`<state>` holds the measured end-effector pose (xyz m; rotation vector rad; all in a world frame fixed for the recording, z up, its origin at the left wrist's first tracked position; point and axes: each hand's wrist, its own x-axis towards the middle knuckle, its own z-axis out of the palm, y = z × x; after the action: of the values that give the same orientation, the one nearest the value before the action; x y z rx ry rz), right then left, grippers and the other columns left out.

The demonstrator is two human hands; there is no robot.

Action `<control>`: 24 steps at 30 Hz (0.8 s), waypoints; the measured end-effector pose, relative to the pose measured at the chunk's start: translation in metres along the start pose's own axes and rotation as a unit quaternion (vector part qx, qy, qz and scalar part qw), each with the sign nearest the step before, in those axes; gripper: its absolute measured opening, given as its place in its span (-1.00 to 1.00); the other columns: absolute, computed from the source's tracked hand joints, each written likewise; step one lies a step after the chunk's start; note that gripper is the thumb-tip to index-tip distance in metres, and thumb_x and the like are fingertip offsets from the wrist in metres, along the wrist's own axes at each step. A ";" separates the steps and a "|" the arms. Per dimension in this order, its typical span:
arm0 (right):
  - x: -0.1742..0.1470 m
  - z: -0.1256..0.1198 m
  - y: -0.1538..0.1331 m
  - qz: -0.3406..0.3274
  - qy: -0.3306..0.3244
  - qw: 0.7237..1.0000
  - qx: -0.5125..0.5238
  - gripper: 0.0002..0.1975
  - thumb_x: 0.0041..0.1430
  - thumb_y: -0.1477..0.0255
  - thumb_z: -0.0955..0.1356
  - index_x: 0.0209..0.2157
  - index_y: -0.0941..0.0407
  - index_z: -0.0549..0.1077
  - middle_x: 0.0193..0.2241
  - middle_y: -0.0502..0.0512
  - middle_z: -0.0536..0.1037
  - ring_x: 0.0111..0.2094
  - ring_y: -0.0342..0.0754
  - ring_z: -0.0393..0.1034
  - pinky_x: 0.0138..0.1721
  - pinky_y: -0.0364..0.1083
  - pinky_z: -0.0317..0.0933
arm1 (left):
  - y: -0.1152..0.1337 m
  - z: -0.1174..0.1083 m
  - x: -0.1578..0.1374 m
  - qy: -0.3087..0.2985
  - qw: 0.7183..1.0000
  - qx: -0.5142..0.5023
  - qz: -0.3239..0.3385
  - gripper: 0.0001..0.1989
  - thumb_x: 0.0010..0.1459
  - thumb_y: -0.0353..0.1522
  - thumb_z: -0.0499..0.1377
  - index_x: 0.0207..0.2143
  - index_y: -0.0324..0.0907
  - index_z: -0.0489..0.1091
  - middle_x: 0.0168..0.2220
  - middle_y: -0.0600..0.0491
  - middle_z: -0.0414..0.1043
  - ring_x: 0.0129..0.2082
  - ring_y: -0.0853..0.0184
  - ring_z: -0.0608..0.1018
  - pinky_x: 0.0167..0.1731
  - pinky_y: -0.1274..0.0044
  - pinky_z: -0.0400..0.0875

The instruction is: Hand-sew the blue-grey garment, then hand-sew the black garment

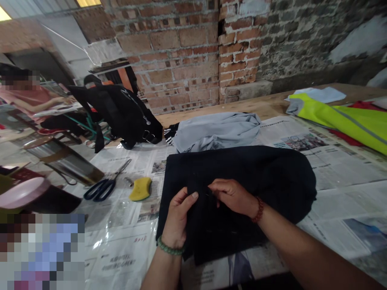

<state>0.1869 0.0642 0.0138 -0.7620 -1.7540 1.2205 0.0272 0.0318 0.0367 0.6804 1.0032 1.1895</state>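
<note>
A dark navy cloth garment [272, 177] lies folded on the newspaper in front of me. At its left part, my left hand [178, 217] is closed on a fold of the dark cloth, thumb on top. Just to the right, my right hand [234, 197] is closed in a pinch close above the same cloth. A tiny bright glint shows near its fingertips, but what they hold is too small to make out. Left of the garment lie a yellow sponge [140, 189] and dark-handled scissors [104, 187].
Newspaper [121, 237] covers the table. Behind the garment lie light grey clothing [217, 131] and a black bag [121, 112]. A steel flask [68, 161] and a pink-lidded container [24, 193] stand left. A hi-vis garment [347, 121] lies right. Another person [27, 96] sits far left.
</note>
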 end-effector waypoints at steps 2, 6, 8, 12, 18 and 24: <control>0.000 0.000 0.000 0.004 0.001 1.000 -0.005 -0.76 0.09 0.52 0.19 -0.38 0.10 0.48 -0.50 -0.03 0.32 -0.61 -0.25 0.27 -0.56 -0.21 0.19 | 0.000 0.000 0.000 -0.004 1.000 0.001 0.000 -0.89 -0.14 -0.43 0.26 -0.47 -0.23 0.42 -0.58 0.09 0.47 -0.58 0.39 0.50 -0.51 0.60 0.40; 0.000 0.000 -0.001 0.003 0.003 1.000 -0.011 -0.78 0.12 0.47 0.18 -0.37 0.11 0.46 -0.51 -0.03 0.35 -0.62 -0.25 0.27 -0.55 -0.22 0.17 | 0.001 0.002 -0.001 -0.009 1.000 -0.002 -0.002 -0.89 -0.14 -0.42 0.27 -0.47 -0.23 0.42 -0.56 0.08 0.49 -0.56 0.34 0.53 -0.47 0.55 0.43; -0.001 -0.001 -0.002 0.001 0.001 1.000 -0.018 -0.79 0.14 0.45 0.19 -0.38 0.13 0.45 -0.51 -0.03 0.36 -0.62 -0.26 0.27 -0.54 -0.22 0.17 | 0.001 0.002 -0.001 -0.012 1.000 -0.004 -0.002 -0.90 -0.13 -0.43 0.26 -0.47 -0.22 0.41 -0.54 0.08 0.50 -0.55 0.34 0.53 -0.47 0.55 0.43; -0.001 0.001 -0.002 0.009 -0.008 1.000 -0.029 -0.81 0.14 0.49 0.19 -0.40 0.15 0.42 -0.59 -0.06 0.35 -0.63 -0.26 0.27 -0.54 -0.25 0.18 | 0.000 0.005 -0.003 -0.033 0.999 -0.001 -0.006 -0.91 -0.10 -0.43 0.24 -0.45 -0.22 0.41 -0.53 0.07 0.50 -0.57 0.36 0.53 -0.49 0.57 0.42; -0.002 0.004 0.001 0.025 -0.009 0.999 -0.040 -0.85 0.14 0.53 0.19 -0.38 0.13 0.36 -0.67 -0.12 0.35 -0.63 -0.25 0.31 -0.55 -0.27 0.19 | -0.002 0.005 -0.002 -0.032 0.999 0.014 -0.011 -0.90 -0.10 -0.42 0.25 -0.49 -0.21 0.36 -0.59 0.11 0.47 -0.63 0.41 0.49 -0.59 0.64 0.35; -0.003 0.008 0.001 0.013 -0.003 0.999 -0.034 -0.90 0.13 0.53 0.19 -0.44 0.13 0.27 -0.66 -0.12 0.34 -0.63 -0.24 0.31 -0.57 -0.26 0.18 | -0.007 0.002 0.003 -0.027 0.997 0.076 -0.010 -0.88 -0.11 -0.39 0.26 -0.50 -0.21 0.36 -0.65 0.13 0.44 -0.67 0.44 0.44 -0.66 0.67 0.31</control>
<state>0.1812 0.0581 0.0108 -0.8250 -1.8032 1.1860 0.0319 0.0330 0.0310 0.8160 1.0600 1.0808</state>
